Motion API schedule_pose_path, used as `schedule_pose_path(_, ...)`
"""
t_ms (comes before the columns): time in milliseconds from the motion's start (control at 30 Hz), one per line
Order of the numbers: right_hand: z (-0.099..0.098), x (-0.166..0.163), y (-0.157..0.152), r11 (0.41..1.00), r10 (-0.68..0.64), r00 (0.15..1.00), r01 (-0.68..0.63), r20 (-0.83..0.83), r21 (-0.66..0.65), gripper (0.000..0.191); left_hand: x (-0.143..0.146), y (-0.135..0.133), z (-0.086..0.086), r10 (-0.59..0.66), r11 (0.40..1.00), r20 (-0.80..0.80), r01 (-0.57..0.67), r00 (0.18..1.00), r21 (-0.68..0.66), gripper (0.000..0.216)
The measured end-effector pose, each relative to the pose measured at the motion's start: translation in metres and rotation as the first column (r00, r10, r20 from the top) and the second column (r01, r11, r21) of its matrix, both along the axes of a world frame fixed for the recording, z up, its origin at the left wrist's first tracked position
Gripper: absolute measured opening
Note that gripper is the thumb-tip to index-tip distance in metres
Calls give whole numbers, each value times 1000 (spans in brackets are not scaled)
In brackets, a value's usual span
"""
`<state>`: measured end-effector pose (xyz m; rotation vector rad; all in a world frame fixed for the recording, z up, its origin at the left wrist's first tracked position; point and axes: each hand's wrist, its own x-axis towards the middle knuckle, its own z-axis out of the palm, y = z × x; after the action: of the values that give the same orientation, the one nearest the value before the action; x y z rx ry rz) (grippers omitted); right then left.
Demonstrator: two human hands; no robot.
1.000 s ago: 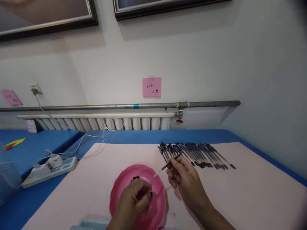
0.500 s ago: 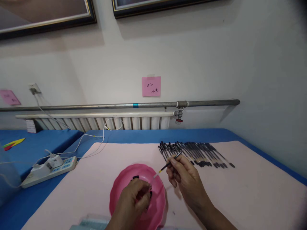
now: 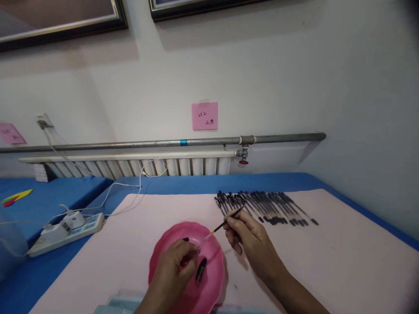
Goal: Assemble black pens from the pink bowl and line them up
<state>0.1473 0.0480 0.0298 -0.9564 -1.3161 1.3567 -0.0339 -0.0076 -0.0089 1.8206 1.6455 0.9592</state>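
Observation:
My right hand (image 3: pixel 247 231) pinches a thin pen refill (image 3: pixel 220 227), black along most of its length, with a yellow band and a clear end. It slants down to the left, its clear end over the pink plate (image 3: pixel 218 261). My left hand (image 3: pixel 175 268) is over the plate, thumb and fingers closed near that clear end. A small shiny bit shows at its fingertips, too small to name. Inside the plate lies a black pen cap (image 3: pixel 200 271); another dark piece (image 3: pixel 186 239) is partly hidden behind my left hand.
Many black-capped pens (image 3: pixel 268 207) lie in a row on the pink sheet (image 3: pixel 327 261). A white power strip (image 3: pixel 70 233) with plugs and cables is at left on the blue cloth (image 3: pixel 196 183). Pale blue plastic packaging (image 3: pixel 121 303) sits at the front edge. Behind are a radiator and pipe (image 3: pixel 209 141).
Both hands have shifted slightly left, the refill with the right one. My left hand has moved off the black pen cap in the plate, which now shows more fully.

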Motion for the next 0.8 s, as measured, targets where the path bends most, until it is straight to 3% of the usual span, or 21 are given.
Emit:
schedule_pose_path(133,0,-2,0,1000,15,998,-17,62,26,16,-8,0,1,-23,999,-67,25,997,26,16)
schedule_pose_path(267,-6,-8,-4,985,155,978,-164,143,50,13,-9,-1,6,-35,999,-13,35,999,-14,16)
schedule_pose_path(333,-10,-13,-8,969,238,953,-247,187,28,11,-10,-2,8,-29,998,83,33,996,-47,16)
schedule_pose_path(433,-14,-18,-13,963,264,940,-270,218,-3,29,-11,-1,8,24,996,315,3,949,-85,19)
schedule_pose_path(533,-17,-24,-18,949,297,919,-314,260,26,20,-3,0,5,40,997,476,-5,879,-74,23)
schedule_pose_path(600,-21,-28,-22,941,313,908,-337,277,41,12,5,-1,4,34,999,446,-21,894,-34,24)
schedule_pose_path(700,-26,-32,-24,963,254,934,-267,251,22,12,11,-4,6,21,999,306,-29,952,21,27)
schedule_pose_path(800,-27,-30,-19,982,187,966,-184,179,-30,17,0,-5,11,98,995,342,-99,935,-15,36)
